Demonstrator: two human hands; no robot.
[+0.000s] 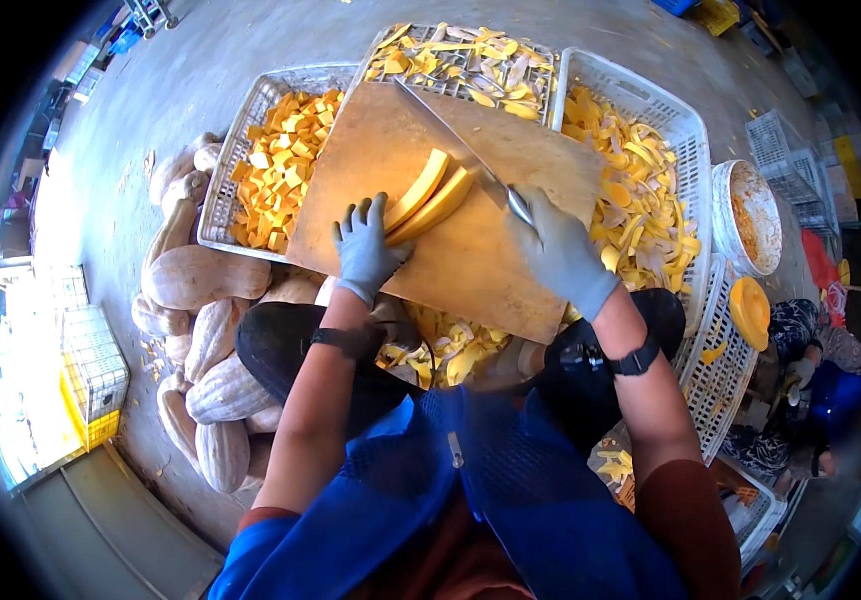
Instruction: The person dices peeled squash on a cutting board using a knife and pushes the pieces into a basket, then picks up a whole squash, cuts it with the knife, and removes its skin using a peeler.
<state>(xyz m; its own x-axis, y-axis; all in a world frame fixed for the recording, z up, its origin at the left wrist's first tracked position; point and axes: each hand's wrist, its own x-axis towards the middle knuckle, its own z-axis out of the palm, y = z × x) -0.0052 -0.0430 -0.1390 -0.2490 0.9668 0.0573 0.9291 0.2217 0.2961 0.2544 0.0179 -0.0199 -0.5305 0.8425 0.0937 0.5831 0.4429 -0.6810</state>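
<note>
Two long curved pumpkin pieces (437,205) lie side by side on a wooden cutting board (371,140). At their lower left end is my left hand (366,245), in a grey glove, its fingers spread and touching or very near the pieces. My right hand (556,245), also gloved, is wrapped round the handle of a large knife (456,145). The blade points to the upper left, just beyond the pieces. To the left of the board, a white crate (213,212) holds orange pumpkin cubes (286,165).
Peelings fill a white crate (696,150) at right and cover another crate (553,85) behind the board. A white bucket (748,218) stands farther right. Whole pumpkins (209,277) lie at left. Another person (836,400) sits at the far right.
</note>
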